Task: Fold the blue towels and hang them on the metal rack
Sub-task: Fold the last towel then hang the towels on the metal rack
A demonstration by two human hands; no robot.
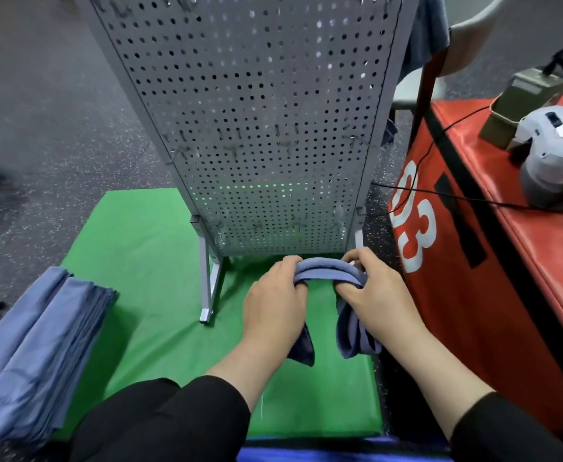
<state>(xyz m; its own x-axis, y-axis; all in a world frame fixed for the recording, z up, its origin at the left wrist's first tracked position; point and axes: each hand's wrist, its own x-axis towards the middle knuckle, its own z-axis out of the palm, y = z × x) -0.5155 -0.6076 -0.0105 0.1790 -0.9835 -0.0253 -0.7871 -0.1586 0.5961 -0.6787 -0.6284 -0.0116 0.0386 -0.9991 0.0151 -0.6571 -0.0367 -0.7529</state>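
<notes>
1. The floor (56, 105) is dark grey with small light specks, and a green mat (146, 261) lies on it in front of the person.
2. A metal rack (253, 128) with a perforated grey panel stands upright with its foot on the far part of the green mat.
3. A stack of blue towels (36, 355) lies at the left, partly on the edge of the mat.
4. At the right there is a red padded box (493, 261) with white numbers on its side; a grey device (553, 161) and a black cable (440, 191) rest on its top.
5. A folded blue towel (323, 271) is held above the mat, just before the bottom of the rack, and its two ends hang down.
6. The left hand (273, 298) grips the left part of this towel with curled fingers.
7. The right hand (373, 291) grips the right part in the same manner, with the fingers closed around the cloth.
8. Both arms have black sleeves (180, 415).
</notes>
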